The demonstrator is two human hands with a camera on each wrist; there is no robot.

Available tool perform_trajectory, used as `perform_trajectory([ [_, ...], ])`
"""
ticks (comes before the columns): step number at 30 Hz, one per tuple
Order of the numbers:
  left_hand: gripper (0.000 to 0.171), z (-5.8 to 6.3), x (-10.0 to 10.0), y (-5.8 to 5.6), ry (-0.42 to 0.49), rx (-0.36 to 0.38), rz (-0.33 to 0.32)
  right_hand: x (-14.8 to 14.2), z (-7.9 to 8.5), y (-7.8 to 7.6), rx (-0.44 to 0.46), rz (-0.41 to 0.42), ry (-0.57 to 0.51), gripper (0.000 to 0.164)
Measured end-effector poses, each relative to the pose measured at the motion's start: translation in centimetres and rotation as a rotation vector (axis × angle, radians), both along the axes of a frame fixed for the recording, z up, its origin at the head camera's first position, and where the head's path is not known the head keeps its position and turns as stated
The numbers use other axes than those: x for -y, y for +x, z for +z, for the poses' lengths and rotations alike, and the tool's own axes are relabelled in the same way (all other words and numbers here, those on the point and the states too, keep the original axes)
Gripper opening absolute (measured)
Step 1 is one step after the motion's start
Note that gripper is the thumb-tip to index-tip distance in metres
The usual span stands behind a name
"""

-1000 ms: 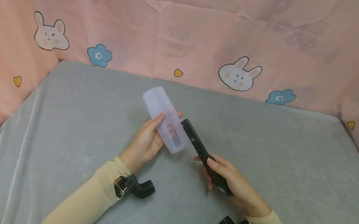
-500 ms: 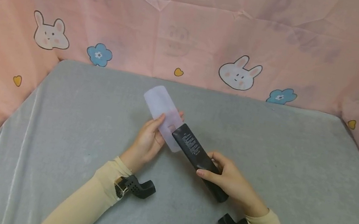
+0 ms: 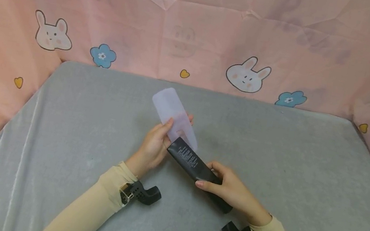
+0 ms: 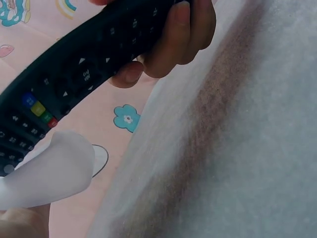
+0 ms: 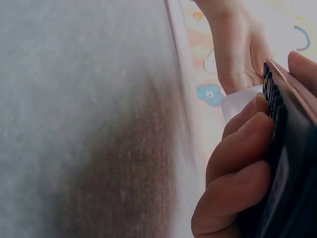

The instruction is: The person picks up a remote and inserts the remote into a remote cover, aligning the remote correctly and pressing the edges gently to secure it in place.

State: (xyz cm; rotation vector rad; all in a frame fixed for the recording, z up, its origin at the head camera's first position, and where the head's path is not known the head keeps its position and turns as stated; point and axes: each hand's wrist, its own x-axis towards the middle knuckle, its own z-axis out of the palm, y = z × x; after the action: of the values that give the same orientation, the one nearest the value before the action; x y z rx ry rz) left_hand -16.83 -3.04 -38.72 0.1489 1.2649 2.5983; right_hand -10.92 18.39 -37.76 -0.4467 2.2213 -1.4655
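My left hand [image 3: 154, 148] holds a translucent whitish remote cover [image 3: 171, 105], thumb on its near edge and fingers behind. My right hand [image 3: 233, 189] grips a black remote control [image 3: 189, 161] by its lower half, back with white print facing up in the head view. The remote's far end overlaps the lower end of the cover there, hiding most of the cover's cut-out. In the left wrist view the button side of the remote [image 4: 74, 82] shows, with coloured keys close to the cover [image 4: 59, 168]. Curled right fingers [image 5: 242, 148] wrap the remote in the right wrist view.
A grey cloth covers the table [image 3: 308, 174] under both hands. Pink curtains [image 3: 214, 34] with rabbits and flowers stand behind and at both sides. Black wrist cameras [image 3: 145, 194] are strapped at both sleeve cuffs.
My right hand has turned the remote from edge-on to back up and moved it left and down, over the cover's lower end. The left hand and cover have shifted slightly right.
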Motion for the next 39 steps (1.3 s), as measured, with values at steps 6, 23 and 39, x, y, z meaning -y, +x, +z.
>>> perform_trajectory([
  [6, 0.044, 0.4, -0.3, -0.1, 0.018, -0.013, -0.014, -0.3, 0.0, -0.2, -0.006, -0.053, 0.024, 0.035],
  [23, 0.044, -0.5, 1.3, 1.0, 0.014, 0.013, 0.014, 1.2, -1.0, 0.0, 0.05, -0.056, -0.025, 0.036],
  [39, 0.045, -0.5, -0.4, 0.7, -0.009, 0.04, -0.013, -0.1, -0.9, 0.3, 0.043, -0.081, -0.006, 0.037],
])
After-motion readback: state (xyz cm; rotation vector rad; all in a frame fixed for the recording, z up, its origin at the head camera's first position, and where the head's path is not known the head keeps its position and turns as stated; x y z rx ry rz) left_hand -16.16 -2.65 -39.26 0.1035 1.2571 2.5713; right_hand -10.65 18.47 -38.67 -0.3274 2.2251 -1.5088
